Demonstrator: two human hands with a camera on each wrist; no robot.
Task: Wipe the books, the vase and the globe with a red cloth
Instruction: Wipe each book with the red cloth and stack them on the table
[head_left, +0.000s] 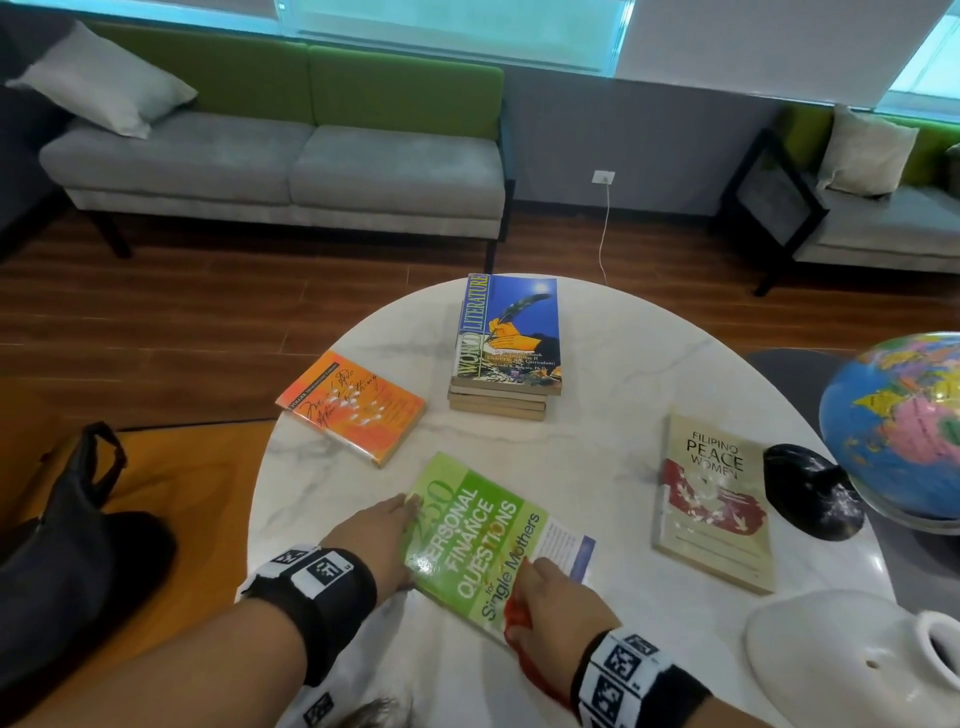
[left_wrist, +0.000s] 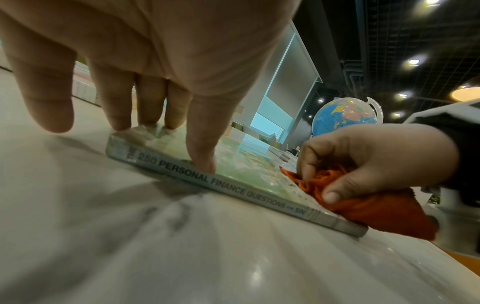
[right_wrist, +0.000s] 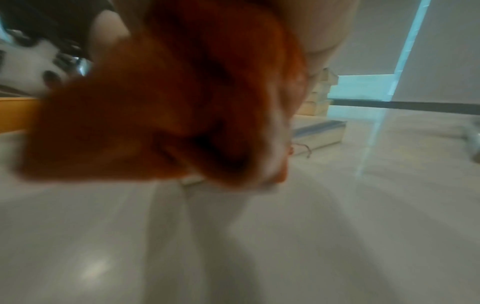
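A green finance book (head_left: 483, 540) (left_wrist: 233, 174) lies flat at the near edge of the white marble table (head_left: 597, 415). My left hand (head_left: 374, 535) (left_wrist: 161, 102) presses straight fingers on its left end and spine. My right hand (head_left: 558, 597) (left_wrist: 363, 160) grips a bunched red cloth (head_left: 517, 618) (left_wrist: 363, 203) (right_wrist: 155, 102) on the book's near right corner. Further back sit an orange book (head_left: 353, 408), a stack topped by a blue World Literature book (head_left: 511, 332), and a beige Peace Women book (head_left: 711, 499). The globe (head_left: 898, 431) (left_wrist: 345, 115) stands right, the white vase (head_left: 852, 654) near right.
A black globe base (head_left: 810, 491) sits beside the beige book. A dark bag (head_left: 78, 545) rests on an orange seat at left. Grey and green sofas (head_left: 280, 156) line the far wall across a wooden floor.
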